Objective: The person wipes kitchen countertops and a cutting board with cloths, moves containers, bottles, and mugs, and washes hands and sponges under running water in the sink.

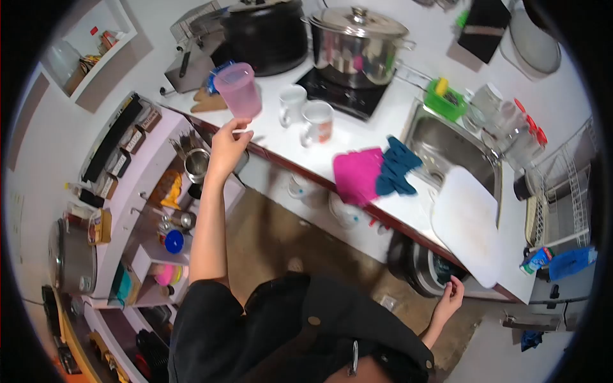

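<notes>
My left hand [228, 145] is raised at the counter's edge, just below the pink translucent container [239, 90]. Its fingers are loosely bent and apart, and whether they touch the container's base is unclear. Two white mugs [293, 104] [317, 122] stand to the right of the container. My right hand [451, 295] hangs low at the right, its fingers slightly curled and apart with nothing visible in them. It is beside the lower edge of a white board [468, 223] that lies partly over the sink.
A steel pot [357, 48] stands on the black cooktop [345, 94]. Pink [359, 175] and teal [397, 167] cloths lie by the sink [418, 137]. Glassware [504, 118] is behind it. A shelf unit [137, 175] stands at left, and a dark round vessel [418, 268] sits below the counter.
</notes>
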`<action>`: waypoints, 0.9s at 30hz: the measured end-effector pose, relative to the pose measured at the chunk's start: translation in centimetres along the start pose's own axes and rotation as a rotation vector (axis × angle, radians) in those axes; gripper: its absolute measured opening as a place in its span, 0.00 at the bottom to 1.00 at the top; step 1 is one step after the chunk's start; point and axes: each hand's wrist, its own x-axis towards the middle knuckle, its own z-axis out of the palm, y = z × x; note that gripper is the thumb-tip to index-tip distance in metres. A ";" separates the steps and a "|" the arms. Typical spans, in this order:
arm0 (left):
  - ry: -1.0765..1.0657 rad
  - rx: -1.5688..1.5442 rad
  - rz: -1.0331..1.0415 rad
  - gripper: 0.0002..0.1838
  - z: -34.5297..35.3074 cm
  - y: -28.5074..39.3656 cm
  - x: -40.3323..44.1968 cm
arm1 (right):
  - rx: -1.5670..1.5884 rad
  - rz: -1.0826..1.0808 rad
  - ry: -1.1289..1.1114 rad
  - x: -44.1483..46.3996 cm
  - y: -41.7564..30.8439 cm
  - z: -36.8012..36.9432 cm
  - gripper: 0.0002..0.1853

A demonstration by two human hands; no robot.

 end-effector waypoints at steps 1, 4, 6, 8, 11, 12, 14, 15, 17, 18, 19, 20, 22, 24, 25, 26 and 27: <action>0.024 0.007 -0.017 0.17 -1.1 -2.3 1.7 | -0.007 -0.059 0.015 -0.5 -2.0 2.3 0.09; 0.066 -0.079 -0.043 0.18 -3.4 -6.5 4.4 | 0.081 -0.097 -0.049 -1.9 -7.3 9.1 0.08; 0.075 -0.037 -0.027 0.21 -4.2 -7.8 5.9 | 0.057 -0.237 -0.168 -2.2 -12.4 12.7 0.08; 0.213 0.133 0.154 0.26 -4.4 -8.0 8.2 | 0.006 -0.312 -0.218 -1.5 -16.4 14.8 0.07; 0.404 0.273 0.278 0.25 -3.6 -9.8 13.5 | 0.042 -0.300 -0.253 -0.2 -19.9 18.4 0.07; 0.364 0.255 0.257 0.23 -3.3 -10.9 14.4 | 0.080 -0.281 -0.264 0.3 -21.4 19.6 0.07; 0.209 0.148 0.189 0.21 -3.2 -12.4 15.8 | 0.124 -0.314 -0.293 1.3 -23.7 21.9 0.06; 0.098 0.063 0.144 0.20 -3.3 -13.1 16.3 | 0.077 -0.416 -0.300 1.8 -25.0 23.3 0.06; 0.145 -0.025 0.111 0.17 -2.4 -13.6 14.4 | 0.083 -0.488 -0.341 2.5 -27.0 26.2 0.06; 0.148 -0.059 0.076 0.16 -2.4 -13.0 12.8 | 0.102 -0.505 -0.364 2.7 -28.0 27.7 0.05; 0.158 -0.090 0.044 0.15 -2.6 -12.1 11.4 | 0.128 -0.526 -0.386 3.1 -29.2 29.5 0.05; 0.240 0.035 0.217 0.13 -2.9 -11.2 10.2 | 0.151 -0.524 -0.439 3.6 -29.7 31.3 0.05; 0.249 0.024 0.267 0.14 -2.5 -12.7 9.0 | 0.233 -0.527 -0.536 3.7 -32.1 35.0 0.07; 0.260 -0.024 0.261 0.14 -2.5 -13.0 8.5 | 0.228 -0.724 -0.641 3.5 -35.1 38.2 0.09; 0.241 -0.029 0.243 0.14 -2.9 -12.8 8.3 | 0.248 -0.745 -0.697 2.9 -36.5 39.2 0.09; 0.221 -0.037 0.226 0.14 -3.2 -12.7 8.2 | 0.267 -0.766 -0.750 2.3 -37.8 40.0 0.09; 0.203 -0.046 0.214 0.14 -3.6 -12.7 8.2 | 0.287 -0.790 -0.799 1.8 -38.7 40.7 0.09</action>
